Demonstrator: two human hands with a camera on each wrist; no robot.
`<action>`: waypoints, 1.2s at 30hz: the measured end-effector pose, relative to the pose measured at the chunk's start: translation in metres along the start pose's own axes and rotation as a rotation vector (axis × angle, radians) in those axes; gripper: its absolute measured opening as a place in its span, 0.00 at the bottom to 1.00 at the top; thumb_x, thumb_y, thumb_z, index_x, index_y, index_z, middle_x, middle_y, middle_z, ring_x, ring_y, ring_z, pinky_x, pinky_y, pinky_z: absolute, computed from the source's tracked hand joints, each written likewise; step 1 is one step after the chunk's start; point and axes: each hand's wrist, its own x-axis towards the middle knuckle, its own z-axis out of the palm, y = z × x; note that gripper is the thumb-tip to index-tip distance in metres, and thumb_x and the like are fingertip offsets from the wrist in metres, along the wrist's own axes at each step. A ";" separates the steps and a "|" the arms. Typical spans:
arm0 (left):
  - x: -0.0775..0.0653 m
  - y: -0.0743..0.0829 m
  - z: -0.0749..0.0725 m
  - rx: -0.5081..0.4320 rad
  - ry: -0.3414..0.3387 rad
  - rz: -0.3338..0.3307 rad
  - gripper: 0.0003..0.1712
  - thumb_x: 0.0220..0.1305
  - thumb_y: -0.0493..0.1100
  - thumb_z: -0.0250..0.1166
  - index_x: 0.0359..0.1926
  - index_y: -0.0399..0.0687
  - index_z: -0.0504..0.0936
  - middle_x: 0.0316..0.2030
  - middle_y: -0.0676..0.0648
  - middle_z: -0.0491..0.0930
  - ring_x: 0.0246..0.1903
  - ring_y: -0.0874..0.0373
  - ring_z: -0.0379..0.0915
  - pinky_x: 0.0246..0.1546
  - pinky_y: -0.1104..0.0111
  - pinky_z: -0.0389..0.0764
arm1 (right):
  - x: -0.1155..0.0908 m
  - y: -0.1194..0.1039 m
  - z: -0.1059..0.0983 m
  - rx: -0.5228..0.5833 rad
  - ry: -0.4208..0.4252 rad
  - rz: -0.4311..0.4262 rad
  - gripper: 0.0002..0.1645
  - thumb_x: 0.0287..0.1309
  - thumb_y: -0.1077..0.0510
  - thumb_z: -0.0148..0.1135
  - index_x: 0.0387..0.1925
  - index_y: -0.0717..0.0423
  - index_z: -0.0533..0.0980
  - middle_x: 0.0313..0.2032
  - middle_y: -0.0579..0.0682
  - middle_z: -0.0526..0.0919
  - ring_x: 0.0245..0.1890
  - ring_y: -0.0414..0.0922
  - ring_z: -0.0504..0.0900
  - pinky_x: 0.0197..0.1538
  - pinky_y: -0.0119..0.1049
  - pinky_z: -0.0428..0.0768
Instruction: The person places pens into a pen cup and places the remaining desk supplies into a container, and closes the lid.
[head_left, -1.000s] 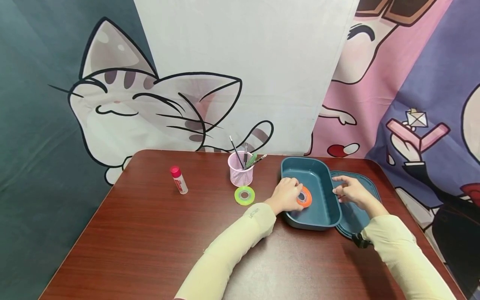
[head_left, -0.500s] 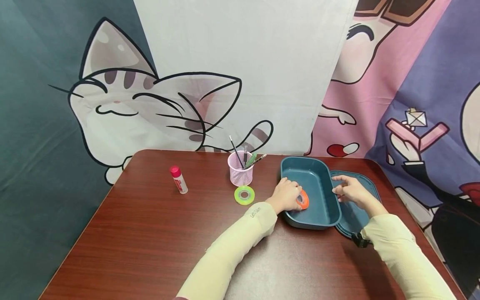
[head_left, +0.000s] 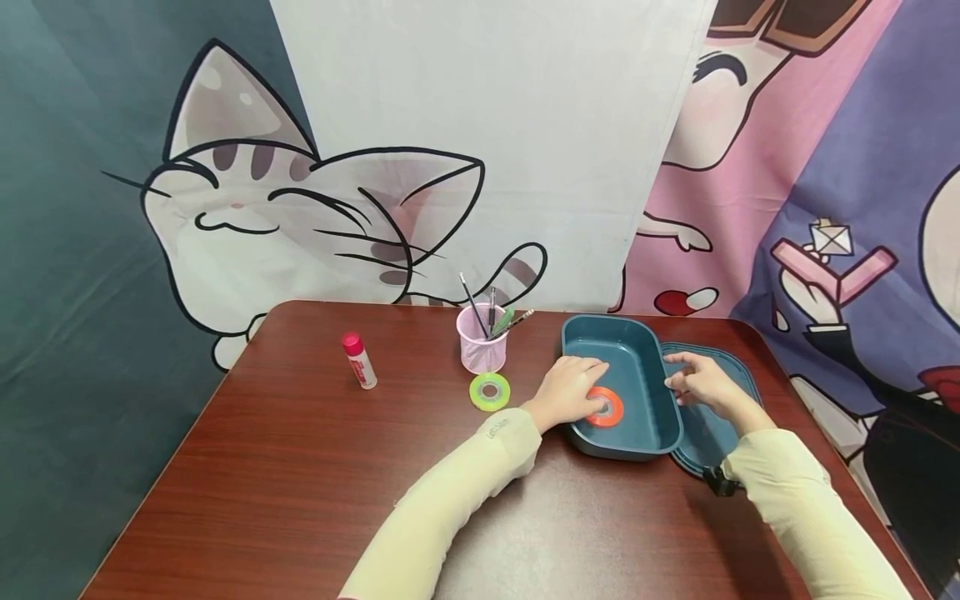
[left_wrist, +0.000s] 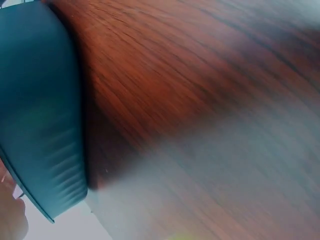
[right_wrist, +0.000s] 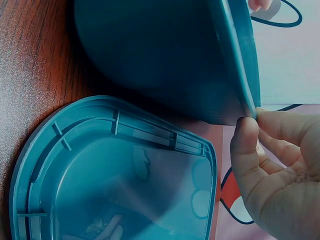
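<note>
Your two pale sleeves [head_left: 450, 500] come in nearest, over the brown table [head_left: 300, 483]. The teal lid [head_left: 712, 425] lies flat just right of the teal box [head_left: 637, 383]; can't tell if they touch. Orange tape roll [head_left: 612, 408]: lies inside the box, on the floor, toward its left wall. Your left hand [head_left: 566, 390] reaches over that wall, fingers stretched out and thumb spread away from them, thumb at the roll; contact unclear. Your right hand [head_left: 701, 385] pinches the box's right rim between thumb and fingertip, clear from the right wrist view. Farther on, green tape roll [head_left: 490, 404] flat on the table, left of the box. Glue stick [head_left: 360, 362], red cap, upright, well off left. Pink mesh cup [head_left: 482, 354] just behind the green roll, pens [head_left: 492, 312] standing in it. Last, printed cloth [head_left: 487, 83] with a cartoon cat behind the table.
</note>
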 end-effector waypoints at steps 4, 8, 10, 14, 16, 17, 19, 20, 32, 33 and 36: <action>-0.011 -0.009 -0.004 -0.034 0.117 0.008 0.28 0.56 0.54 0.56 0.58 0.51 0.69 0.55 0.53 0.70 0.55 0.61 0.66 0.56 0.67 0.64 | 0.000 0.000 0.000 0.007 -0.001 0.002 0.33 0.55 0.66 0.51 0.61 0.70 0.52 0.28 0.52 0.72 0.25 0.41 0.72 0.33 0.40 0.79; -0.021 -0.024 -0.005 -0.051 0.205 -0.014 0.26 0.58 0.53 0.54 0.57 0.50 0.70 0.54 0.52 0.71 0.54 0.60 0.67 0.55 0.67 0.64 | 0.000 0.001 0.000 0.011 0.000 -0.001 0.33 0.55 0.66 0.51 0.61 0.70 0.52 0.29 0.52 0.73 0.25 0.41 0.72 0.32 0.39 0.79; -0.026 -0.033 -0.003 -0.053 0.233 -0.029 0.25 0.58 0.53 0.54 0.55 0.50 0.71 0.53 0.52 0.72 0.52 0.60 0.68 0.55 0.66 0.65 | 0.000 0.001 0.000 0.011 0.000 -0.002 0.33 0.55 0.67 0.51 0.61 0.70 0.51 0.29 0.52 0.73 0.25 0.41 0.72 0.32 0.38 0.79; -0.037 -0.050 0.000 -0.041 0.272 -0.069 0.24 0.56 0.52 0.56 0.52 0.50 0.73 0.50 0.52 0.74 0.48 0.58 0.70 0.50 0.65 0.68 | 0.000 0.000 0.000 0.015 -0.001 -0.002 0.33 0.55 0.67 0.50 0.61 0.70 0.51 0.29 0.53 0.73 0.24 0.41 0.72 0.32 0.38 0.79; -0.043 -0.057 -0.001 -0.049 0.275 -0.088 0.23 0.55 0.51 0.57 0.52 0.49 0.74 0.49 0.51 0.74 0.47 0.57 0.71 0.49 0.65 0.69 | 0.000 0.000 0.000 0.017 -0.003 -0.002 0.33 0.55 0.67 0.50 0.61 0.70 0.51 0.29 0.53 0.73 0.24 0.41 0.72 0.32 0.38 0.79; -0.046 -0.060 -0.001 -0.056 0.274 -0.097 0.23 0.55 0.51 0.57 0.52 0.49 0.73 0.49 0.50 0.74 0.47 0.56 0.71 0.49 0.65 0.69 | 0.000 0.000 0.000 0.018 -0.003 -0.001 0.33 0.55 0.67 0.50 0.61 0.71 0.51 0.29 0.53 0.74 0.24 0.41 0.72 0.32 0.38 0.79; -0.052 -0.065 -0.001 -0.072 0.272 -0.110 0.23 0.55 0.50 0.57 0.52 0.48 0.73 0.49 0.50 0.74 0.46 0.55 0.71 0.49 0.65 0.70 | 0.000 0.000 0.000 0.021 -0.003 0.000 0.33 0.55 0.67 0.51 0.61 0.71 0.52 0.29 0.53 0.74 0.24 0.40 0.72 0.32 0.38 0.79; -0.056 -0.067 -0.001 -0.078 0.271 -0.115 0.23 0.55 0.50 0.57 0.52 0.48 0.73 0.48 0.49 0.74 0.47 0.55 0.71 0.49 0.65 0.70 | 0.000 0.000 -0.001 0.022 -0.004 -0.001 0.33 0.55 0.67 0.51 0.61 0.71 0.52 0.29 0.53 0.74 0.24 0.40 0.72 0.31 0.38 0.79; -0.090 -0.091 0.009 -0.058 0.311 -0.227 0.26 0.48 0.54 0.63 0.49 0.49 0.76 0.45 0.51 0.77 0.46 0.57 0.72 0.47 0.64 0.71 | 0.001 0.000 0.000 0.009 -0.007 -0.006 0.33 0.55 0.67 0.50 0.61 0.71 0.51 0.30 0.54 0.74 0.24 0.40 0.72 0.32 0.38 0.79; -0.092 -0.093 0.009 -0.059 0.307 -0.240 0.27 0.48 0.54 0.64 0.49 0.49 0.76 0.45 0.52 0.77 0.46 0.57 0.72 0.46 0.64 0.71 | 0.001 0.000 0.000 0.008 -0.006 -0.007 0.33 0.55 0.67 0.50 0.61 0.71 0.51 0.29 0.54 0.74 0.24 0.40 0.72 0.32 0.38 0.79; -0.099 -0.096 0.009 -0.066 0.293 -0.275 0.28 0.46 0.54 0.65 0.49 0.49 0.76 0.45 0.52 0.77 0.46 0.57 0.72 0.45 0.63 0.70 | 0.001 0.000 0.000 0.003 -0.007 -0.010 0.33 0.55 0.66 0.50 0.60 0.71 0.51 0.29 0.53 0.74 0.24 0.41 0.72 0.32 0.38 0.79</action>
